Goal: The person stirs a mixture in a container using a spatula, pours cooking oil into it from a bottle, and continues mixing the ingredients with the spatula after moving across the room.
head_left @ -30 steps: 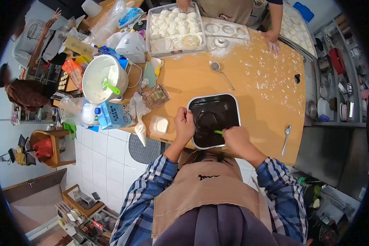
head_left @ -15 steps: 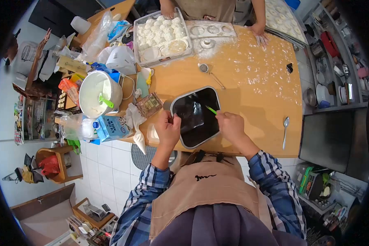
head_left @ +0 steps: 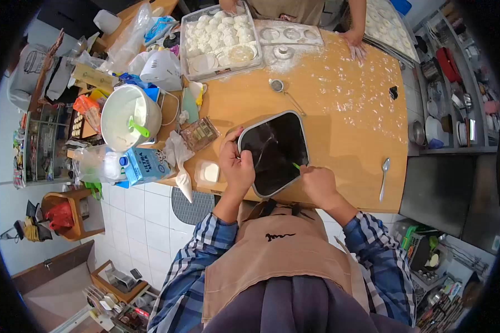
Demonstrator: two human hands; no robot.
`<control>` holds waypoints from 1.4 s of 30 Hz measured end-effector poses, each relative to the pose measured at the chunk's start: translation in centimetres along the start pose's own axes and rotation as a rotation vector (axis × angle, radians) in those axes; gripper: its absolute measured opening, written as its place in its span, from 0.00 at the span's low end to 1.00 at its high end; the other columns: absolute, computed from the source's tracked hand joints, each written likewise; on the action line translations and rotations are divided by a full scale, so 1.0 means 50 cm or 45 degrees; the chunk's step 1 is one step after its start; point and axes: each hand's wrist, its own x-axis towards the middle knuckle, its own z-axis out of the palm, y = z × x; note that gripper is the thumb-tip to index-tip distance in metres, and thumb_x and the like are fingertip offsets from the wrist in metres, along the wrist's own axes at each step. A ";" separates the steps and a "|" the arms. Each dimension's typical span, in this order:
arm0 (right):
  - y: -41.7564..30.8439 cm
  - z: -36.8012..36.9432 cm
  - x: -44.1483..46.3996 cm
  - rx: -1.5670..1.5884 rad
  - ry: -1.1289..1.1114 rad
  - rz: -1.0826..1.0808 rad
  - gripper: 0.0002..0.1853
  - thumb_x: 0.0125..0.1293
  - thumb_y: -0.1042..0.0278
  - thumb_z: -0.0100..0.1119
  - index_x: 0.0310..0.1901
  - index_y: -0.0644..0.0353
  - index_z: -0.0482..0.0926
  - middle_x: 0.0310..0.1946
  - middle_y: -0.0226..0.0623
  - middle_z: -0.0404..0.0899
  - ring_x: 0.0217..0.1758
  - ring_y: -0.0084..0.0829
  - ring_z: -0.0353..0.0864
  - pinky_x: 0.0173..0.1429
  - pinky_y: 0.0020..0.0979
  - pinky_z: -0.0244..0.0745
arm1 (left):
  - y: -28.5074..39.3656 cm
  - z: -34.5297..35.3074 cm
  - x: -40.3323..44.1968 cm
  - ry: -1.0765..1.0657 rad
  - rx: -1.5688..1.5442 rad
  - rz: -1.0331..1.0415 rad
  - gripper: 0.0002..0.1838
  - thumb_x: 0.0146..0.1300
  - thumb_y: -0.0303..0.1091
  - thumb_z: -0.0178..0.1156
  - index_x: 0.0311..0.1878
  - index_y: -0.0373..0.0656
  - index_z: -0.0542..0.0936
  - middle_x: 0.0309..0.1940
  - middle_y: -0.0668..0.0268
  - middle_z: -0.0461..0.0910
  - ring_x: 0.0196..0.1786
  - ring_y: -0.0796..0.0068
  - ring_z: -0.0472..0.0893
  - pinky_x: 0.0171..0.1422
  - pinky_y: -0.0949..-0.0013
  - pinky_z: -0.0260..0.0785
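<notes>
A square pan [head_left: 272, 190] with a pale metal rim and a dark, glossy inside sits at the table's near edge, turned slightly. At its left side my left hand [head_left: 238, 169] is closed on the rim, thumb over the top. My right hand [head_left: 319, 186], at the lower right side of the pan, is closed around a thin green tool [head_left: 296, 165]. Only a short green piece of it shows, over the dark surface; the rest is hidden or too dark to make out.
Left stand a white mixing bowl [head_left: 111, 119] with a green-handled spatula, a milk carton [head_left: 148, 165], a piping bag [head_left: 183, 182] and a small white container [head_left: 207, 172]. Beyond are a sieve [head_left: 276, 85] and a dough tub [head_left: 250, 67]. A spoon [head_left: 384, 180] lies right; another person's hand [head_left: 354, 44] rests behind.
The pan has turned anticlockwise and sits slightly further right. My right hand and the green tool have moved toward me, down the pan's right side. My left hand still holds the rim.
</notes>
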 end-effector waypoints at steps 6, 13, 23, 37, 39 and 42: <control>0.031 -0.069 0.062 -0.105 0.168 -0.067 0.07 0.52 0.71 0.52 0.33 0.62 0.75 0.19 0.38 0.77 0.23 0.36 0.79 0.23 0.37 0.71 | 0.021 0.015 0.001 0.007 0.028 -0.037 0.02 0.45 0.16 0.47 0.22 0.33 0.66 0.46 0.49 0.75 0.51 0.59 0.75 0.55 0.66 0.66; 0.021 -0.066 -0.004 -0.013 -0.221 -0.041 0.07 0.51 0.72 0.52 0.31 0.61 0.77 0.20 0.41 0.78 0.25 0.39 0.80 0.25 0.37 0.73 | -0.002 0.025 -0.021 0.110 -0.090 -0.143 0.10 0.46 0.16 0.46 0.32 0.28 0.73 0.46 0.51 0.75 0.49 0.65 0.75 0.55 0.69 0.65; -0.025 -0.107 -0.007 0.313 -0.371 0.282 0.09 0.52 0.68 0.54 0.24 0.64 0.78 0.24 0.50 0.78 0.29 0.49 0.79 0.33 0.45 0.73 | 0.019 0.013 -0.028 0.134 -0.096 -0.142 0.10 0.45 0.15 0.46 0.31 0.29 0.75 0.46 0.51 0.74 0.50 0.59 0.75 0.54 0.66 0.67; -0.058 -0.101 0.027 0.472 -0.376 0.326 0.11 0.53 0.69 0.52 0.23 0.67 0.80 0.23 0.54 0.77 0.30 0.51 0.79 0.35 0.46 0.74 | 0.016 0.010 -0.031 0.110 -0.026 0.000 0.02 0.43 0.18 0.46 0.23 0.34 0.67 0.45 0.51 0.74 0.49 0.59 0.75 0.52 0.66 0.66; -0.033 -0.105 0.029 0.363 -0.305 0.394 0.10 0.52 0.69 0.53 0.23 0.67 0.80 0.23 0.54 0.77 0.30 0.51 0.79 0.35 0.46 0.73 | 0.012 0.006 -0.034 0.109 -0.022 -0.027 0.02 0.44 0.18 0.46 0.23 0.34 0.68 0.45 0.51 0.74 0.49 0.59 0.75 0.53 0.66 0.66; -0.047 -0.076 0.017 0.311 -0.365 0.366 0.09 0.52 0.69 0.52 0.25 0.63 0.80 0.23 0.52 0.77 0.30 0.50 0.78 0.35 0.46 0.72 | 0.001 0.002 -0.036 0.100 -0.018 -0.043 0.02 0.45 0.19 0.46 0.23 0.33 0.68 0.45 0.51 0.74 0.49 0.60 0.75 0.54 0.66 0.66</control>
